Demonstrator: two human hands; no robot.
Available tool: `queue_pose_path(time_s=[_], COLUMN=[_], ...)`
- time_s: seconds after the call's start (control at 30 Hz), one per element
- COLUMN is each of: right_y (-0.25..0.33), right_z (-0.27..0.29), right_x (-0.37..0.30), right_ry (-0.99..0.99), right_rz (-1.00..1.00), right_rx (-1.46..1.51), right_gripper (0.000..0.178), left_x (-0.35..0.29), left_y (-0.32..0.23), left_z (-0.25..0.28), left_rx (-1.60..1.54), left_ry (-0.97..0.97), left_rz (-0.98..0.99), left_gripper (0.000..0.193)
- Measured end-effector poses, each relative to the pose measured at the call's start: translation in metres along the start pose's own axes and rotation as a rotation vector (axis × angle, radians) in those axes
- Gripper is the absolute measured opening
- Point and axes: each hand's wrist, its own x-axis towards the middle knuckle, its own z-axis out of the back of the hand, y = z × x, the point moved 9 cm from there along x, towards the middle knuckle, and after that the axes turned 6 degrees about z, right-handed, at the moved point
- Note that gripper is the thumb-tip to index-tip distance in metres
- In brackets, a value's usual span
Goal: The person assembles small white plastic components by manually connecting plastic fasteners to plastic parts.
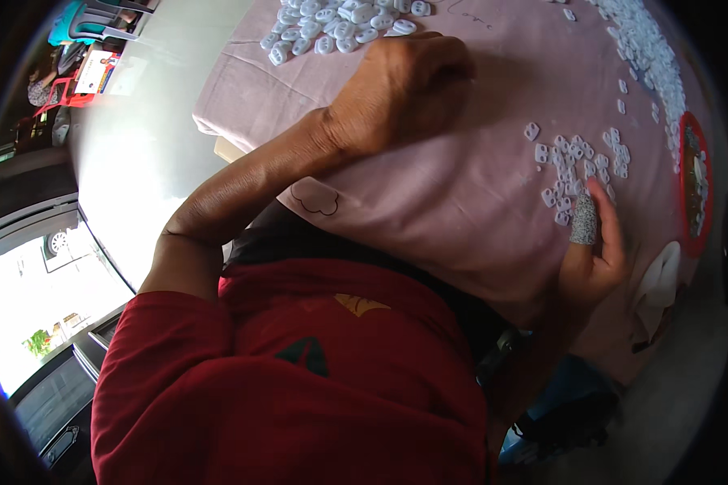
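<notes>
Over the pink tablecloth (477,210), my left hand (400,93) is closed, its fingers curled down and in shadow. What they hold, if anything, is hidden. Just beyond it lies a heap of oval white plastic pieces with small holes (340,24). My right hand (594,267) rests at the right of the table, with a grey speckled wrap (584,220) around one digit. Its fingers are stretched out, and one tip reaches the edge of a loose cluster of small white plastic pieces (570,162).
A long heap of small white pieces (651,61) runs along the far right edge. Beside it stands a red tray (692,246) with more pieces inside. A white cloth (659,279) hangs at the table's right edge. Teal (77,24) and red chairs (77,99) stand at the far left.
</notes>
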Motion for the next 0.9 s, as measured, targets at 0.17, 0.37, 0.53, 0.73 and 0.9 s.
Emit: queue_pose_path(time_s=[0.17,0.37,0.53,0.73,0.9], right_y=[-0.003,-0.009,-0.008,-0.004,-0.005], right_z=[-0.008,0.007,0.006,-0.004,0.023], right_x=[-0.006,-0.008,-0.006,0.000,-0.006], right_ry=[0.134,-0.059,0.014,0.138,-0.018], right_rz=[-0.182,-0.063,-0.117,0.025,-0.087], right_rx=[-0.032,-0.085,-0.165,-0.358,-0.303], right_gripper=[0.026,0.026,0.027,0.033,0.041], left_x=[0.015,0.038,0.038,0.017,0.016], left_y=[0.030,0.018,0.025,-0.047,-0.057], left_z=[0.041,0.051,0.045,-0.047,-0.073], left_rx=[0.258,0.159,0.033,0.006,-0.018], left_ry=[-0.173,-0.152,-0.018,0.197,0.274], left_rz=[-0.124,0.087,0.240,-0.291,-0.301], left_gripper=[0.017,0.018,0.029,0.020,0.015])
